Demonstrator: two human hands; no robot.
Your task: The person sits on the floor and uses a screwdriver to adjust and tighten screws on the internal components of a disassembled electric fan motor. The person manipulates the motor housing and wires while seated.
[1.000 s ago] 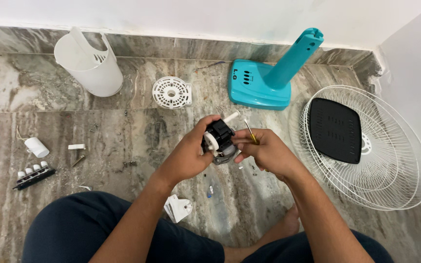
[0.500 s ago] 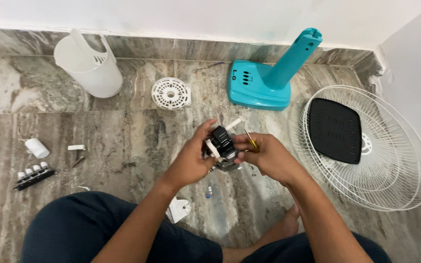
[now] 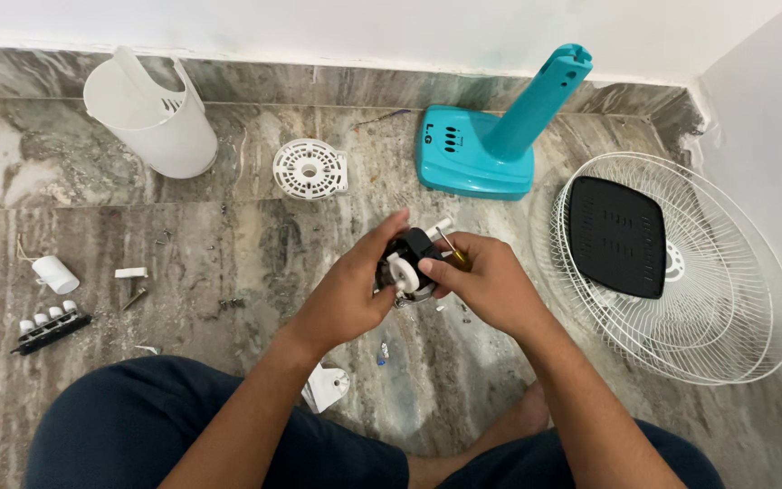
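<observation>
We sit on the floor with the fan in pieces around our hands. Well off to the right of the right hand lies the white grille with a black panel resting in it. Beyond both hands, toward the wall, stands the teal base; further left are the white housing and a round vented cap. Far left of the left hand sits a black switch strip.

The motor is held up between our hands, clear of the floor. The left hand is grasping it from the side, thumb over the top. The right hand closes on its other side and also pinches a screwdriver, whose yellow handle shows under the fingers.

To do this well, we judge that the left hand should keep the motor steady and turned toward us, while the right sets the tip squarely before turning. Small screws lie loose left of the hands; we should keep them together.
</observation>
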